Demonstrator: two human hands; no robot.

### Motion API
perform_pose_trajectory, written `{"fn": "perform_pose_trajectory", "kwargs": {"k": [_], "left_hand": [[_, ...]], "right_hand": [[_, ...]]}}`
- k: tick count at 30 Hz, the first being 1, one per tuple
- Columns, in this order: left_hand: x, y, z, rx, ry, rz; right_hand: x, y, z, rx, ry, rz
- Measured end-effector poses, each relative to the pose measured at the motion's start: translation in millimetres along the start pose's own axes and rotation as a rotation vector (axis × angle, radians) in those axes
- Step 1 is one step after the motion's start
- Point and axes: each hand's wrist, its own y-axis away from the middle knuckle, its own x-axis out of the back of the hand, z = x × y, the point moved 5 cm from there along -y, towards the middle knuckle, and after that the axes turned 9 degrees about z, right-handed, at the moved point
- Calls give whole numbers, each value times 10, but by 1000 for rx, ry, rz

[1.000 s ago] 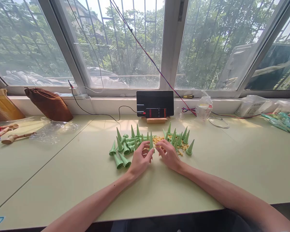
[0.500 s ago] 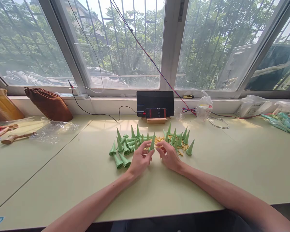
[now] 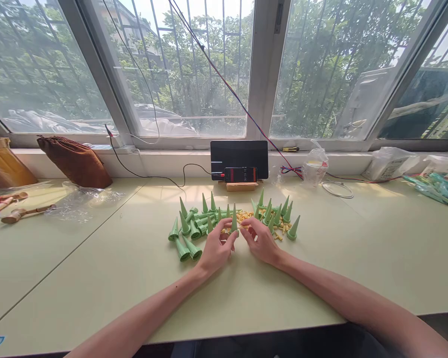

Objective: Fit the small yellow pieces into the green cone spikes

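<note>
Gripping the green cone (image 3: 234,219) upright in the left hand (image 3: 217,247), at one o'clock; holding the right hand (image 3: 263,242) half-curled just beside, with the cone at ten, cannot tell if pinching anything; facing yellow pegs (image 3: 244,215) beyond!

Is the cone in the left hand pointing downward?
No, the left hand holds the green cone with its tip up.

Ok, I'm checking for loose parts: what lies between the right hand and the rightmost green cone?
In the head view, small yellow pieces lie between the right hand and that cone; other cones stand behind.
</note>
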Motion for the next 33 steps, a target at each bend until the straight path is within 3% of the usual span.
{"fn": "perform_pose_trajectory", "kwargs": {"k": [11, 33], "left_hand": [[25, -35, -13, 29, 84, 62], [10, -14, -10, 17, 54, 40]], "right_hand": [[-15, 21, -37, 31, -28, -51], [-10, 9, 5, 42, -12, -6]]}}
